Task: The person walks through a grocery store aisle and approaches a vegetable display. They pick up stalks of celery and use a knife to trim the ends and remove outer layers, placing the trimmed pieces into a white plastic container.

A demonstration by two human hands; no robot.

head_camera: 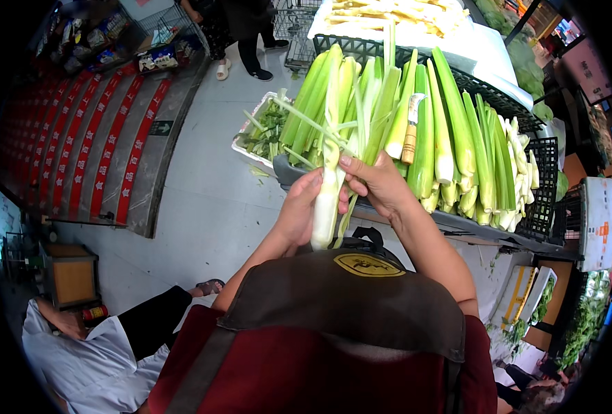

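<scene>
A partly peeled water bamboo shoot (326, 215), white at its lower end with green leaf sheath above, stands upright before my apron (337, 290). My left hand (296, 209) is wrapped around its white lower part. With thumb and fingers my right hand (381, 181) pinches the loosened leaf sheath near the middle of the stalk. Strips of sheath hang down beside the shoot. Beyond both hands lies a row of unpeeled water bamboo stalks (445, 119). On top of these rests a small knife (410, 139) with a wooden handle, its blade pointing away from me.
Peeled pale shoots (522, 165) lie at the right, by a black plastic crate (541, 181). A white foam box (254, 150) of leafy trimmings stands left of the stalks. People stand beyond a ramp (99, 145) with red stripes; a person in white (94, 357) is at lower left.
</scene>
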